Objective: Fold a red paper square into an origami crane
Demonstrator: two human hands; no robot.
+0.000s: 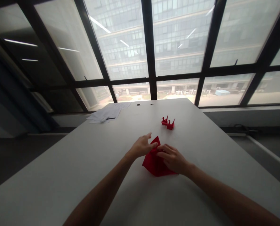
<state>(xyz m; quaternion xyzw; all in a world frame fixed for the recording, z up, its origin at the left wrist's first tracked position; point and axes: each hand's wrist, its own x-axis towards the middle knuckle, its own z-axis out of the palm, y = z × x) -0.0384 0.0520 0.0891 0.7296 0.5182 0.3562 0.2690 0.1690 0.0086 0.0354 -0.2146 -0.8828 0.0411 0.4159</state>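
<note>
Big dark-framed windows (151, 47) fill the far wall, and we're at a pale tabletop (60, 175) with both hands on a red paper sheet (154, 164) lying flat near its middle. Our left hand (142, 146) pinches its upper point, grip closed on the paper; our right hand (173, 158) presses fingers down on the fold. Beyond, two red paper cranes (168, 122) stand together, white papers (105, 114) far left.

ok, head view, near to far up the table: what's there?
Red paper under the left hand and right hand → two folded red cranes → white sheets at the far left corner → window frame.
</note>
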